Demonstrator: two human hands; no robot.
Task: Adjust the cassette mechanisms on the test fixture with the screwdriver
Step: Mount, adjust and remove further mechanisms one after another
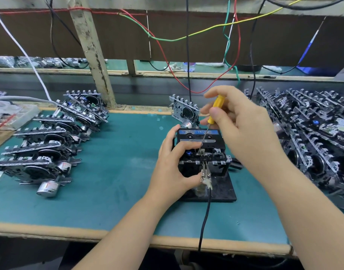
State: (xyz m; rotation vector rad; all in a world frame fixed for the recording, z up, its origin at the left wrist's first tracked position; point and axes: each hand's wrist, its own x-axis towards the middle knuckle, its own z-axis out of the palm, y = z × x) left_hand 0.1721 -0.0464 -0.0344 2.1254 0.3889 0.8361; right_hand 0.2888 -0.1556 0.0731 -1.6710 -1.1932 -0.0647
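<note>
The right hand [243,121] pinches a screwdriver [212,121] by its smooth yellow handle, thin steel shaft slanting down to a small metal part on the cassette mechanism [202,151] — black plastic and stamped silver plate — seated in the blocky black test fixture [222,190]. The left hand [175,164] curls round the fixture's left side, thumb in front. A toothed metal clip [205,174] on a black cable bites the mechanism's near edge. Stacked mechanisms [50,145] line the green mat [116,182] on the left, a denser pile [313,137] on the right — open mat lies between.
</note>
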